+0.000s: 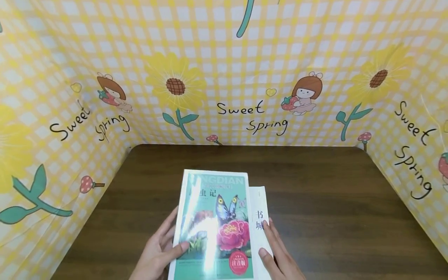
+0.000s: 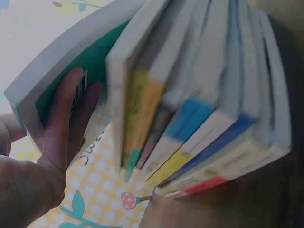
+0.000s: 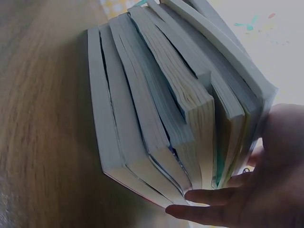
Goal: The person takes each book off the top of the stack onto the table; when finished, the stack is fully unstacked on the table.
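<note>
A glossy book [image 1: 234, 202] with a butterfly and a pink flower on its green cover is in my left hand [image 1: 159, 251]. The thumb lies on the front, and in the left wrist view the fingers reach under the green back of the book [image 2: 61, 71]. Below it stands a stack of several books [image 2: 228, 61], spines and page edges uneven. A white book [image 1: 260, 206] shows at the stack's right, beneath the butterfly book. My right hand [image 1: 280, 252] rests along that side, its fairly straight fingers touching the book edges in the right wrist view.
The stack stands on a dark wooden table [image 1: 315, 194]. Yellow checked cloth [image 1: 224, 77] with flowers and lettering hangs behind the table and along both sides.
</note>
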`<action>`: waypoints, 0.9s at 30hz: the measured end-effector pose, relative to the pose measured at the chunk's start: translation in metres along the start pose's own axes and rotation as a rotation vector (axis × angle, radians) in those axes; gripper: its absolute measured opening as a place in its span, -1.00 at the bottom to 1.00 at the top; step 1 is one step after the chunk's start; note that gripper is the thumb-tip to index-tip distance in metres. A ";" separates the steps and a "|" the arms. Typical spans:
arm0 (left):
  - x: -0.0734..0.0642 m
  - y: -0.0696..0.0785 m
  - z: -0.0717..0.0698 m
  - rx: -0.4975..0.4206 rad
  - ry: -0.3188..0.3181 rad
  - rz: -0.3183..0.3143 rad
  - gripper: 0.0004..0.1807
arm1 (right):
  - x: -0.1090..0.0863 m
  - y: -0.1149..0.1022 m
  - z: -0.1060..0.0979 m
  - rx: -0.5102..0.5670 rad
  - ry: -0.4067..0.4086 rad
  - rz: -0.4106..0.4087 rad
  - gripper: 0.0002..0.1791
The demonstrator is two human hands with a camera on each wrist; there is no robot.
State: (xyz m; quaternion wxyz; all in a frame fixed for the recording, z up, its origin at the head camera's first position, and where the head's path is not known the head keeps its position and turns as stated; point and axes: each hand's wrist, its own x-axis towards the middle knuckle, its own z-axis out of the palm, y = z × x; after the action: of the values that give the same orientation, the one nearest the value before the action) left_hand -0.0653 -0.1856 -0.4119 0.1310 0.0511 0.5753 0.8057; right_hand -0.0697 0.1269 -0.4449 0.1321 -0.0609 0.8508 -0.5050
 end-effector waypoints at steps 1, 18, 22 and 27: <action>0.001 0.004 -0.003 0.007 0.036 -0.004 -0.05 | 0.000 0.001 0.000 -0.002 0.006 -0.022 -0.30; 0.035 0.059 -0.104 0.078 0.209 0.077 -0.07 | -0.003 -0.004 0.001 -0.036 -0.021 -0.030 -0.24; 0.043 0.072 -0.124 0.105 0.221 0.074 -0.07 | -0.005 -0.006 0.001 -0.009 -0.048 -0.001 -0.23; 0.058 0.088 -0.148 0.174 0.220 0.019 -0.06 | -0.005 -0.007 0.001 0.010 -0.043 -0.004 -0.25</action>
State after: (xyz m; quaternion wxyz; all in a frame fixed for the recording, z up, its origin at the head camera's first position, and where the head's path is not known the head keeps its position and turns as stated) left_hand -0.1694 -0.3318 -0.3820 0.0544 -0.0207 0.6535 0.7547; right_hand -0.0652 0.1238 -0.4390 0.1495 -0.0727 0.8450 -0.5082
